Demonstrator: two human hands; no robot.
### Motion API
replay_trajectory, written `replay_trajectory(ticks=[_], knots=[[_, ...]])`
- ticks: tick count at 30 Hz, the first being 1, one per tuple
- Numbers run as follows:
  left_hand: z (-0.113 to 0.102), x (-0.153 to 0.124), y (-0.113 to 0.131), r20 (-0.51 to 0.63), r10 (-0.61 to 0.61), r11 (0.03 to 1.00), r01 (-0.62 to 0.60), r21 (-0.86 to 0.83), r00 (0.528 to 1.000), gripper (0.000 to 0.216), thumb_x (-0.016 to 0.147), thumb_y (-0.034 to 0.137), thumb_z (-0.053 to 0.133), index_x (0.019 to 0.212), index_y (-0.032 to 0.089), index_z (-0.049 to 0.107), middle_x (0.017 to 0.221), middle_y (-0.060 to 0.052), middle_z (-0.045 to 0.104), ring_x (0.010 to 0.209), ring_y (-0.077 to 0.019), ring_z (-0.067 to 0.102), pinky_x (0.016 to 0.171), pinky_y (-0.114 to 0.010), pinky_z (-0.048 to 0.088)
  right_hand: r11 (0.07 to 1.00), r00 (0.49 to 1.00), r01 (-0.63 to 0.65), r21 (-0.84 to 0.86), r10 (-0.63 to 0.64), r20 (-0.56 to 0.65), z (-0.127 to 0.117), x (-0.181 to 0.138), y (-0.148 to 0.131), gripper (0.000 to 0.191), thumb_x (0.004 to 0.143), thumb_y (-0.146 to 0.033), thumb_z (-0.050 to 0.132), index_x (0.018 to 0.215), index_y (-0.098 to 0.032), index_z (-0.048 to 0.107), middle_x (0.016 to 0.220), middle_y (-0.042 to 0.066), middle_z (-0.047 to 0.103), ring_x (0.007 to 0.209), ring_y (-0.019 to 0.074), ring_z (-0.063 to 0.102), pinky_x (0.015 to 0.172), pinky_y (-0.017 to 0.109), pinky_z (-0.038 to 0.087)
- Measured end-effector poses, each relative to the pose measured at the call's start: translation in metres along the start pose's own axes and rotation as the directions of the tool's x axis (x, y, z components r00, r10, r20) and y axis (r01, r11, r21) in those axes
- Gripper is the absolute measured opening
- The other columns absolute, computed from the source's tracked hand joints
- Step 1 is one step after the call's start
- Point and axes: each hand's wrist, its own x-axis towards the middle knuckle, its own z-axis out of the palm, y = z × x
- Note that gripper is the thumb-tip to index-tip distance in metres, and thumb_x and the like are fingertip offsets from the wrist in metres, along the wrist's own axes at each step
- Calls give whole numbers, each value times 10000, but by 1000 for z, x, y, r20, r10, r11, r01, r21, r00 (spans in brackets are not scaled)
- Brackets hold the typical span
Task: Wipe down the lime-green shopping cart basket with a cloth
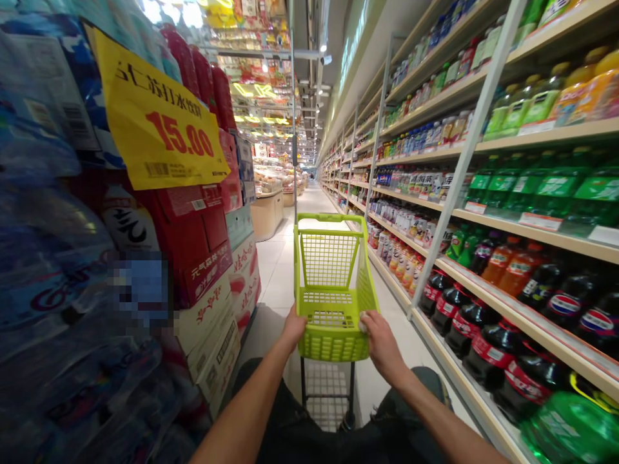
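In front of me stands a lime-green shopping cart (333,348) with a grid-walled basket on dark legs. My left hand (293,327) is closed on the near left corner of its rim. At the near right corner, my right hand (380,338) grips the rim, with something small and whitish showing by its fingers; I cannot make out what that is. Through the basket I see its slotted floor (329,301) with no goods on it. Below the basket, a lower wire rack (326,386) shows between my legs.
Shelves of bottled drinks (503,216) line the right side, with large cola bottles (496,345) at the bottom. Close on the left rise stacked drink cartons (207,322) and wrapped bottles (53,283) under a yellow price sign (164,122). A tiled aisle (278,264) runs ahead past a wooden counter (265,216).
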Motion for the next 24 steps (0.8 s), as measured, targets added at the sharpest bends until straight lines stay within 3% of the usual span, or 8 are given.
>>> replay_trajectory(ticks=[5, 7, 9, 11, 13, 17, 20, 24], knots=[[3, -4, 5, -95, 23, 991, -10, 134, 995, 535, 676, 33, 456, 1202, 127, 420, 1193, -134, 548, 1122, -229, 488, 935, -370, 393, 997, 997, 52, 55, -55, 53, 32, 2, -40, 431, 753, -31, 354, 1105, -190, 546, 1188, 109, 527, 1142, 210, 441, 945, 439, 375], [-1, -15, 3, -120, 167, 948, -126, 292, 979, 555, 718, 84, 467, 1259, 140, 356, 1349, -140, 388, 1276, -247, 291, 1042, -440, 232, 998, 995, 63, 32, -65, 69, 26, 2, -34, 458, 762, -30, 336, 1137, -209, 529, 1198, 103, 526, 1159, 215, 429, 943, 461, 367], [-5, -27, -1, 23, 379, 787, -336, 517, 925, 512, 750, 162, 495, 1248, 176, 379, 1403, -104, 308, 1324, -245, 165, 1072, -475, 103, 999, 997, 38, -10, -37, 72, 10, -2, -17, 457, 763, -38, 330, 1135, -210, 531, 1187, 108, 534, 1169, 230, 418, 936, 493, 357], [-9, -37, -4, 231, 477, 566, -497, 658, 848, 407, 768, 221, 511, 1172, 203, 464, 1384, -84, 349, 1321, -252, 177, 1067, -502, 75, 998, 998, -20, -65, 23, 53, -7, -7, 3, 448, 761, -40, 326, 1117, -205, 540, 1189, 110, 531, 1189, 247, 394, 935, 513, 342], [-11, -41, -4, 303, 472, 463, -526, 714, 828, 268, 791, 251, 501, 1052, 211, 544, 1338, -79, 421, 1307, -254, 221, 1062, -513, 78, 992, 997, -70, -107, 73, 22, -17, -13, 15, 443, 760, -37, 321, 1108, -206, 539, 1212, 101, 513, 1213, 249, 362, 944, 506, 333], [-11, -33, 9, 343, 457, 393, -532, 750, 821, 148, 808, 298, 494, 841, 205, 605, 1233, -81, 530, 1286, -248, 276, 1064, -512, 47, 993, 999, -44, -111, 42, -21, -6, -19, 12, 419, 753, -45, 344, 1103, -182, 531, 1241, 111, 478, 1237, 247, 322, 953, 490, 332], [-9, -25, 18, 432, 431, 330, -584, 742, 792, 170, 810, 327, 493, 805, 208, 615, 1142, -71, 594, 1264, -239, 317, 1063, -515, 31, 993, 1000, -13, -113, 11, -17, 7, -17, 14, 453, 739, -27, 333, 1125, -171, 520, 1228, 128, 484, 1241, 249, 315, 947, 516, 321], [4, -25, 21, 427, 438, 291, -574, 766, 791, 209, 828, 340, 460, 825, 202, 617, 1113, -82, 606, 1257, -247, 325, 1052, -539, 29, 990, 998, -34, -137, 41, 51, 0, -10, 42, 453, 747, -24, 328, 1117, -189, 532, 1223, 125, 501, 1226, 238, 347, 944, 514, 325]])
